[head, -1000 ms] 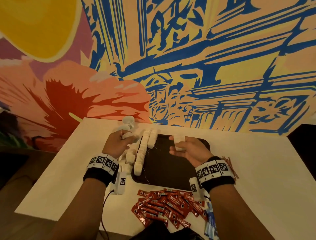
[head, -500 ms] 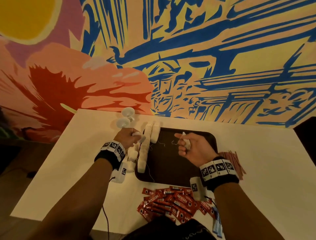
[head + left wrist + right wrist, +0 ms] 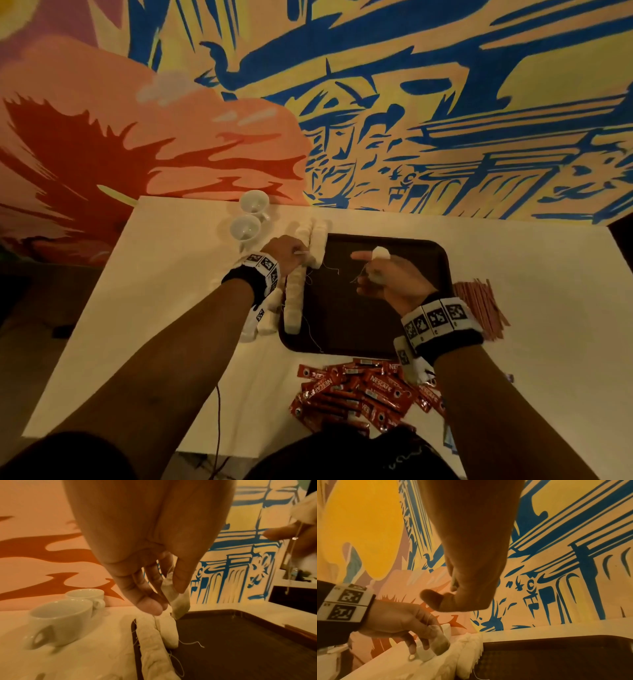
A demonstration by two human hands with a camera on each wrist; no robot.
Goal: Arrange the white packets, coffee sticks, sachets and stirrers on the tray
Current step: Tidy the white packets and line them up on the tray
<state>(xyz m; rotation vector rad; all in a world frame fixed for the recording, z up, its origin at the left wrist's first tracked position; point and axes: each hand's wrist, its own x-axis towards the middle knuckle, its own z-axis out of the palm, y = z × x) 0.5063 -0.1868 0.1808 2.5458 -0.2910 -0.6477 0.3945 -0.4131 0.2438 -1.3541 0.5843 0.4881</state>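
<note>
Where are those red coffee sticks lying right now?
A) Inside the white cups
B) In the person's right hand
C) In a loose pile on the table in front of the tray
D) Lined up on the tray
C: the red coffee sticks lie heaped on the white table, nearer the person than the dark tray.

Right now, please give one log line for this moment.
left hand: pinches white packet over tray left edge | right hand: holds white packets | coffee sticks: off tray
</note>
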